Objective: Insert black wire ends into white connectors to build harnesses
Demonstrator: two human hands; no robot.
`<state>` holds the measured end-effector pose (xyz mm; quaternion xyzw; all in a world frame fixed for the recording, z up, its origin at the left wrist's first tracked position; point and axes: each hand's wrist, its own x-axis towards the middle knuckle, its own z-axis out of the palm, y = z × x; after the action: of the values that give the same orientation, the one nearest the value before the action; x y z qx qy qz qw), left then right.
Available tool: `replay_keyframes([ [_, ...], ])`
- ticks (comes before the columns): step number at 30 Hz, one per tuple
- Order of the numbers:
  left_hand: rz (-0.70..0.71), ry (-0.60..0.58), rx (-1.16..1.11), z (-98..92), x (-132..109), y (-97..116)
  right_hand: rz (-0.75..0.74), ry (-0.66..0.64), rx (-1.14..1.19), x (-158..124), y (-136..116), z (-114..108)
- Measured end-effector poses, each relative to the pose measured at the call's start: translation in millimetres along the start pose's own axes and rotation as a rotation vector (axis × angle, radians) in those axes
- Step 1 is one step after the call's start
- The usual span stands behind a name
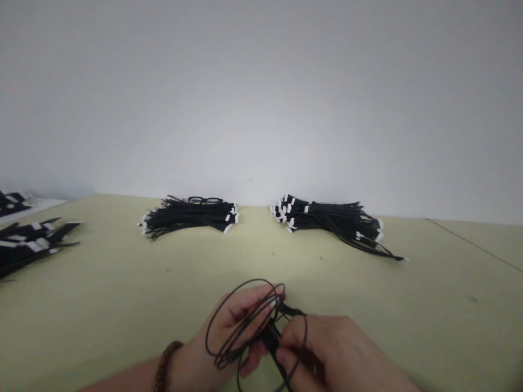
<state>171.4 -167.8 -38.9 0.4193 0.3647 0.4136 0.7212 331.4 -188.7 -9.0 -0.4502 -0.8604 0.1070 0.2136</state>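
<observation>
A thin black cable, bunched in loose loops, is held between my two hands above the near part of the table. My left hand is closed around the loops, a beaded bracelet on its wrist. A small whitish piece shows near its fingertips. My right hand pinches a black part of the cable beside the left fingers. Whether that part is a strap or a thicker cable section is hard to tell, as fingers and loops partly hide it.
Two bundles of black cables with white ends, a left one and a right one, lie near the wall. Eyeglasses rest behind the left bundle. More black cables lie at the far left. A seam crosses the table at right.
</observation>
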Motion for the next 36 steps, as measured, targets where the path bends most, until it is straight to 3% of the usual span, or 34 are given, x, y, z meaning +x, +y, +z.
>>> replay_keyframes([
  [3, 0.043, 0.042, -0.009, 3.0, -1.0, 0.6, 0.062, -0.011, 0.062, 1.1, 1.1, -2.6],
  [7, 0.061, 0.002, 0.035, 1.2, 4.9, -1.3, 0.198, -0.043, 0.197, 3.9, 4.0, -13.5],
  [11, 0.073, -0.009, 0.072, 0.4, 7.8, -0.1, 0.422, -0.312, 0.674, 8.4, 10.2, -42.6],
  [13, 0.067, -0.016, 0.047, 0.0, 7.7, 0.1, 0.442, -0.421, 0.973, 10.4, 17.0, -62.3],
  [16, 0.028, 0.040, 0.020, -3.1, 8.6, -2.8, 0.249, -0.220, 1.132, 13.3, 31.3, -86.5],
  [19, 0.001, 0.089, 0.025, -7.1, 10.5, -7.4, 0.110, 0.209, 0.933, 15.6, 44.4, -97.1],
  [22, 0.015, 0.103, 0.004, -6.4, 9.6, -7.1, 0.129, 0.559, 0.893, 15.2, 48.8, -101.3],
  [24, 0.028, 0.089, -0.021, -3.9, 7.3, -4.0, 0.219, 0.606, 0.917, 13.3, 44.8, -102.4],
  [26, 0.042, 0.052, -0.052, -2.4, 5.0, -1.0, 0.277, 0.546, 0.958, 11.1, 35.2, -99.3],
  [27, 0.043, 0.025, -0.065, -2.5, 4.3, -0.4, 0.275, 0.455, 1.019, 10.1, 29.0, -95.2],
  [29, 0.055, -0.027, -0.095, -4.8, 4.2, -1.4, 0.292, 0.154, 1.172, 8.4, 15.8, -81.6],
  [30, 0.061, -0.055, -0.111, -6.5, 4.6, -2.7, 0.340, -0.044, 1.206, 7.7, 9.9, -72.9],
  [31, 0.069, -0.086, -0.125, -8.1, 5.1, -4.2, 0.421, -0.160, 1.188, 6.9, 5.0, -63.6],
  [33, 0.070, -0.147, -0.146, -10.4, 5.8, -6.8, 0.526, -0.239, 1.052, 5.3, -0.8, -45.9],
  [36, 0.051, -0.176, -0.146, -9.7, 4.4, -7.6, 0.555, -0.229, 0.819, 3.4, -0.9, -28.4],
])
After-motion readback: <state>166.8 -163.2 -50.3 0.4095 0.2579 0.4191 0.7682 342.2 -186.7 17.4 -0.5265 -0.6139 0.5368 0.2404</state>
